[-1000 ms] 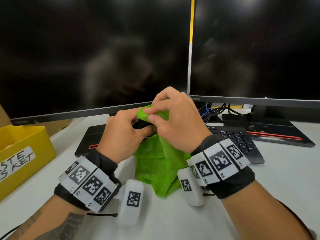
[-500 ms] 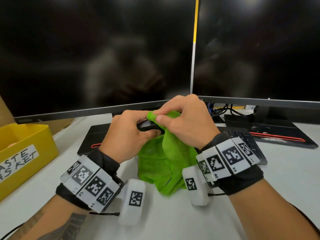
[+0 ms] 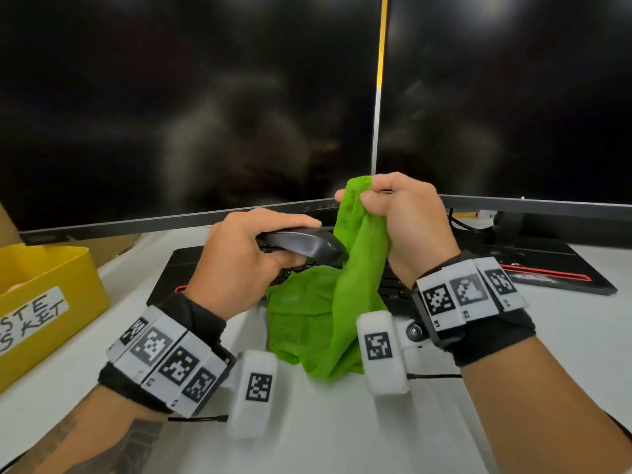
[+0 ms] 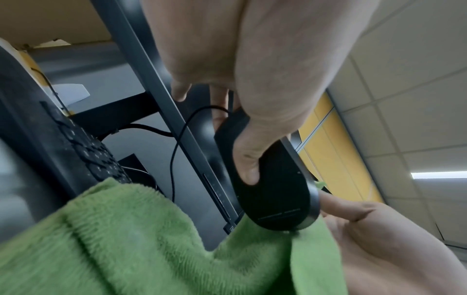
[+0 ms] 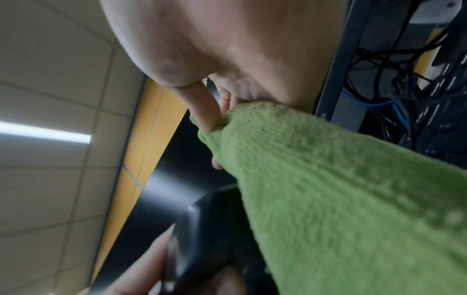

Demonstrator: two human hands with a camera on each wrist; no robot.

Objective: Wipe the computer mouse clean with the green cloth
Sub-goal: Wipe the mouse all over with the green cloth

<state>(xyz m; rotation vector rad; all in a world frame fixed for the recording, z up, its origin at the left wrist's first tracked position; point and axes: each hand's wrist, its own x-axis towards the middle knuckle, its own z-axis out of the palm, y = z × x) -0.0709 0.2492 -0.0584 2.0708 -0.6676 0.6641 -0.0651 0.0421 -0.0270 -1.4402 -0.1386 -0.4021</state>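
Note:
My left hand (image 3: 260,248) grips the dark grey computer mouse (image 3: 307,246) and holds it above the desk, fingers over its top and thumb underneath. In the left wrist view the mouse (image 4: 275,191) shows its black underside, with my thumb (image 4: 250,163) pressed on it. My right hand (image 3: 393,217) is raised to the right of the mouse and pinches the top of the green cloth (image 3: 328,302). The cloth hangs from those fingers down onto the desk and touches the mouse's right end. The right wrist view shows the cloth (image 5: 328,189) bunched under my fingers (image 5: 204,111).
Two dark monitors (image 3: 205,97) stand close behind my hands. A black keyboard (image 3: 178,278) lies under the cloth, and a black laptop (image 3: 547,268) sits at the right. A yellow waste basket (image 3: 51,289) stands at the left. Cables (image 3: 472,224) run behind my right hand.
My right hand has lifted away up and to the right with the cloth's top, uncovering the mouse. My left hand has kept hold of the mouse.

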